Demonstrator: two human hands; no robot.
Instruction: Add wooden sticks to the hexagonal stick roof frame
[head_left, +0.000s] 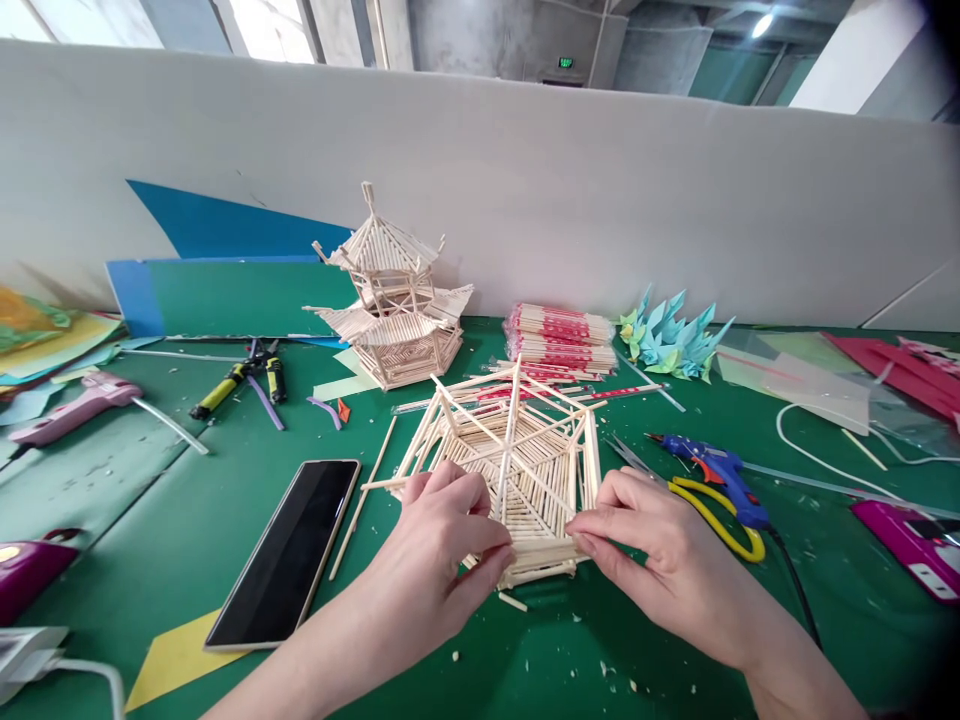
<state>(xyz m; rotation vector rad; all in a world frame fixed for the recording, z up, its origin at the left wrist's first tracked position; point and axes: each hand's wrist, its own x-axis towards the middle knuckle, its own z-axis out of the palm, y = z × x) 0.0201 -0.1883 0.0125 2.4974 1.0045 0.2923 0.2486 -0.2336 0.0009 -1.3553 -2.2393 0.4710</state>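
Note:
A hexagonal frame of thin wooden sticks (517, 450) lies on the green table in front of me. My left hand (439, 550) curls round its near left edge, fingers closed on the sticks. My right hand (649, 545) pinches the near right edge with thumb and fingertips. A finished two-tier stick pagoda (394, 300) stands behind the frame, near the white wall.
A black phone (289, 550) lies left of my hands. To the right are a blue glue gun (712, 470) and yellow-handled scissors (720, 515). Wrapped chopstick bundles (559, 340), teal paper cranes (671, 340), yellow pliers (232, 385), a pink glue gun (75, 405) and magenta tools sit around.

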